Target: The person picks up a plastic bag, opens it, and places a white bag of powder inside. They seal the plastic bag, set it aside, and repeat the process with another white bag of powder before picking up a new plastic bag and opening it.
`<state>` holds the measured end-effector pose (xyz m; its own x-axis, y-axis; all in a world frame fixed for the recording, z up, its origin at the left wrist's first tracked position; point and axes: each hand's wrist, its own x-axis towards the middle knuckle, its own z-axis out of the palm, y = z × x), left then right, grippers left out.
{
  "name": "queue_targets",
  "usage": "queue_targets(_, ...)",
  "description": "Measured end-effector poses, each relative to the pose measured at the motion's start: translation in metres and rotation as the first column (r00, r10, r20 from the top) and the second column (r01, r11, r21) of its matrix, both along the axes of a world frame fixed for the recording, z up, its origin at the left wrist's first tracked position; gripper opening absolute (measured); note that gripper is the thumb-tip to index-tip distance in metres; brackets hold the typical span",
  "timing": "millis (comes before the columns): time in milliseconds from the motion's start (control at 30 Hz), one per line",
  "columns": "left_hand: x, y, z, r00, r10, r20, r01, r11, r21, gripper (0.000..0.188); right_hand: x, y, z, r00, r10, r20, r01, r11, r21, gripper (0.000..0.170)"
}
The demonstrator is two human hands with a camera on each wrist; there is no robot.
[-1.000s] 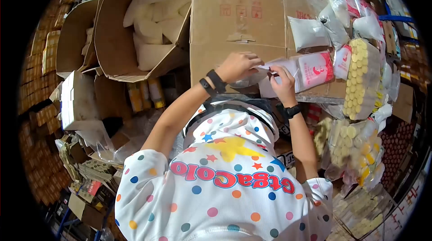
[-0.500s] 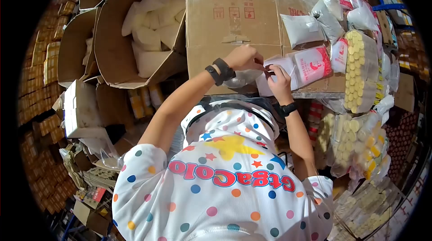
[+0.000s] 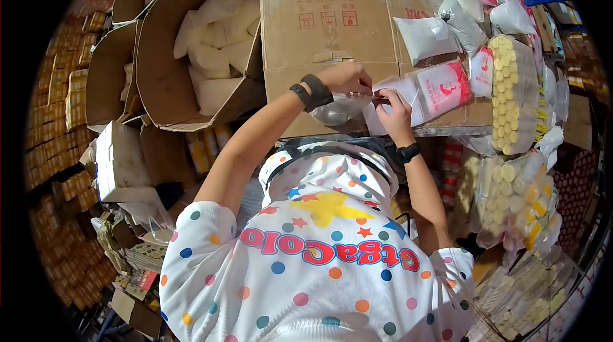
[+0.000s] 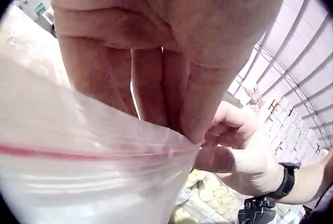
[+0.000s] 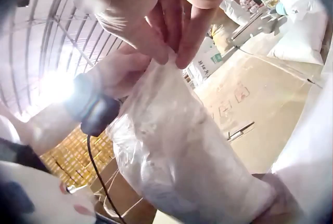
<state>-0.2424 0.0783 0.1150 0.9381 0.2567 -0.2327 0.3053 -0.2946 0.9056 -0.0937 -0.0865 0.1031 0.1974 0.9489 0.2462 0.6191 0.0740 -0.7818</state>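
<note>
Now pinching the bag [image 5: 171,146] in left grip [image 3: 348,80] and right grip [image 3: 397,118], left of the red pack [image 3: 444,89]! Slanting on its long axis, pinched corner toward the pack.

The cardboard top [image 3: 329,42] bears three red square symbols [image 3: 328,19] in a row, and over its near edge are one left hand [image 3: 348,79], one right hand [image 3: 397,115] and one plastic bag [image 3: 338,111] pinched by both. Left of the cardboard top stand three open cartons [image 3: 156,55] and one white box [image 3: 124,166]. Toward its right side lie at least three plump white bags [image 3: 426,39], at least three red-printed packets [image 3: 440,92] and one long bundle of pale yellow sticks [image 3: 511,96].
</note>
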Motion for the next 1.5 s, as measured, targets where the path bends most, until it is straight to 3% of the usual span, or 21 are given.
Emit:
queue_targets(200,0.003,-0.005,0.0,0.995,-0.079,0.068,0.049,0.932,0.359,0.021,0.0,0.002,-0.002,1.0,-0.015,-0.006,0.014,0.999,-0.033,0.022)
queue_targets(400,0.005,-0.007,0.002,0.996,-0.073,0.044,0.053,0.933,0.355,0.019,-0.004,-0.001,0.0,0.996,-0.084,-0.006,0.083,0.991,-0.101,0.024)
queue_targets(433,0.005,-0.006,0.0,0.996,-0.081,0.043,0.065,0.954,0.292,0.019,-0.005,-0.002,0.0,0.993,-0.116,-0.002,0.115,0.985,-0.133,0.025)
queue_targets(500,0.005,-0.001,-0.006,0.994,-0.098,0.041,0.09,0.982,0.163,0.02,-0.003,-0.004,-0.006,0.916,-0.174,-0.362,0.062,0.952,-0.301,0.023)
queue_targets(567,0.001,0.002,-0.012,0.995,-0.1,0.002,0.1,0.99,-0.102,0.021,0.001,-0.006,-0.015,0.744,-0.216,-0.632,-0.048,0.926,-0.374,0.018)
queue_targets(733,-0.007,0.004,-0.034,0.995,-0.084,-0.049,0.042,0.831,-0.555,0.017,-0.003,-0.002,-0.002,0.669,-0.27,-0.693,-0.114,0.883,-0.455,0.016)
queue_targets(833,-0.011,0.004,-0.036,0.995,-0.08,-0.062,0.029,0.813,-0.581,0.016,-0.006,0.001,0.001,0.674,-0.316,-0.668,-0.101,0.856,-0.506,0.015)
queue_targets(933,-0.011,0.002,-0.034,0.993,-0.102,-0.059,0.052,0.829,-0.557,0.018,-0.009,0.003,0.0,0.633,-0.349,-0.691,-0.095,0.851,-0.516,0.014)
queue_targets(1000,-0.008,0.001,-0.029,0.986,-0.164,-0.041,0.135,0.907,-0.399,0.02,-0.01,0.004,0.001,0.587,-0.358,-0.726,-0.099,0.859,-0.503,0.014)
queue_targets(1133,-0.013,-0.012,-0.01,0.989,-0.136,0.052,0.128,0.983,0.132,0.024,-0.009,0.001,-0.016,0.702,-0.282,-0.654,-0.059,0.892,-0.448,0.02)
queue_targets(1300,-0.016,-0.038,-0.007,0.997,-0.071,0.024,0.051,0.881,0.47,0.017,-0.005,0.001,-0.032,0.844,-0.207,-0.495,-0.02,0.91,-0.414,0.031)
queue_targets(1500,-0.016,-0.032,-0.011,0.999,0.015,0.029,-0.024,0.937,0.347,0.026,-0.005,-0.003,-0.032,0.787,-0.204,-0.582,-0.029,0.93,-0.366,0.038)
